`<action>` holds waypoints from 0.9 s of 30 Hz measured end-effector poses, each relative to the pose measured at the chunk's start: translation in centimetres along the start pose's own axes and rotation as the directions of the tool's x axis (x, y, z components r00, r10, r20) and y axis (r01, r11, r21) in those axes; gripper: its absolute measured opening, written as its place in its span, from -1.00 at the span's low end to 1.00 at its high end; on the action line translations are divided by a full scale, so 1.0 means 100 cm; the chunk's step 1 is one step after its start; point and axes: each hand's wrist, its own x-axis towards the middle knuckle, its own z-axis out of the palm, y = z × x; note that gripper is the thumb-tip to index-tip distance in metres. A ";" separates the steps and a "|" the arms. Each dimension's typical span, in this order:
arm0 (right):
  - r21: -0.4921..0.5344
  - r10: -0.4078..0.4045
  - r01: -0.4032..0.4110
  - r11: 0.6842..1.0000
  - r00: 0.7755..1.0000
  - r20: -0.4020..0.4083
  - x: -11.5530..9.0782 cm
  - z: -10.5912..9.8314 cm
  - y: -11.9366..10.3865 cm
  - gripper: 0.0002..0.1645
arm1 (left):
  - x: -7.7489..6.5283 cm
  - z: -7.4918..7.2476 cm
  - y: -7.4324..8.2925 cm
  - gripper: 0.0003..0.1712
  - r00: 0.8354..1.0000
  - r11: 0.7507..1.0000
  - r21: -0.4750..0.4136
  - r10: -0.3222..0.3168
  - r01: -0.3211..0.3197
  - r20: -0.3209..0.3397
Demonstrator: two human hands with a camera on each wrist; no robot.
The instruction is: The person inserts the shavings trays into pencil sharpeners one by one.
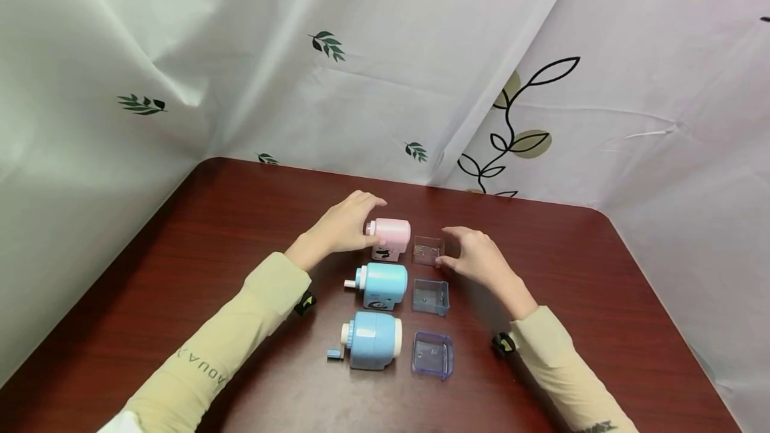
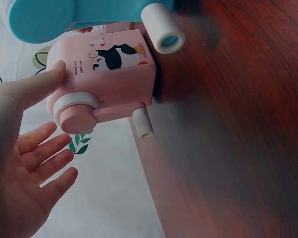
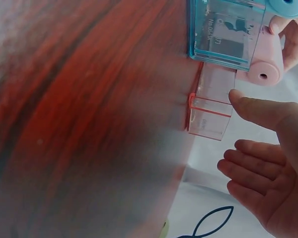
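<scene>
A pink crank pencil sharpener [image 1: 394,232] with a panda print stands at the far end of a row of sharpeners. My left hand [image 1: 345,222] is at its crank side, thumb tip right at the body and the other fingers spread apart from it in the left wrist view. To the right of the sharpener sits a clear shavings drawer [image 1: 428,250] with a reddish edge. My right hand [image 1: 478,256] is beside this drawer, its thumb tip [image 3: 235,96] right at the rim and its other fingers extended. Nothing is gripped in either hand.
Nearer on the table [image 1: 289,386] stand a turquoise sharpener [image 1: 386,280] and a larger blue sharpener [image 1: 371,339], cranks to the left. A blue-tinted drawer [image 1: 430,297] and a purple-blue drawer [image 1: 432,355] lie to their right. A white patterned curtain [image 1: 252,72] hangs behind the table.
</scene>
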 end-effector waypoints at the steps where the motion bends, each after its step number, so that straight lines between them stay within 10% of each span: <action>1: -0.004 0.003 -0.003 1.000 1.000 0.007 0.001 0.000 0.000 -0.29 | 0.000 0.000 0.000 -0.22 1.000 1.000 0.001 0.000 0.000 0.002; 27: 0.050 -0.044 0.040 0.998 0.995 0.087 0.005 0.011 0.004 -0.28 | 0.001 0.015 -0.007 -0.25 0.997 1.000 -0.019 0.005 -0.004 0.077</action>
